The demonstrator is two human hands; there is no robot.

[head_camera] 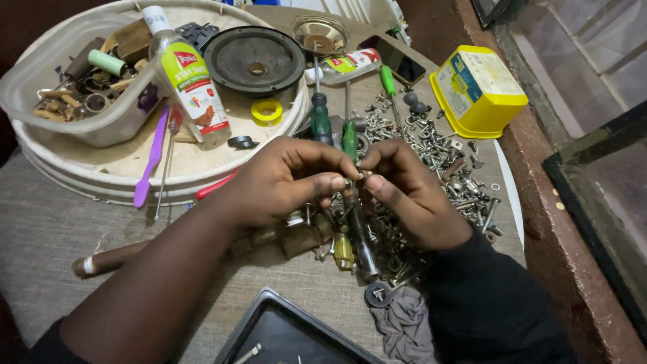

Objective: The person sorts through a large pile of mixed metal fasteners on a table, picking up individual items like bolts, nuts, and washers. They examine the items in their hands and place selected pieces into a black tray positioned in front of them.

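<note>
Pinching small screw (362, 174) between hands, long axis left-right.

Grey cloth surface (47, 222): screws (445, 152), screwdrivers (350, 138), perhaps washers.

Light even and moderately bright, falling from above and slightly ahead of the hands (350, 185). Soft, short shadows beneath them on the worktop (54, 229). Small glints on the scattered screws (445, 155) to their right; glare on the round metal lid (321, 34) beyond. Centre sharp. Wide-angle bending at the edges; corners darker. Near forearms slightly soft.
</note>
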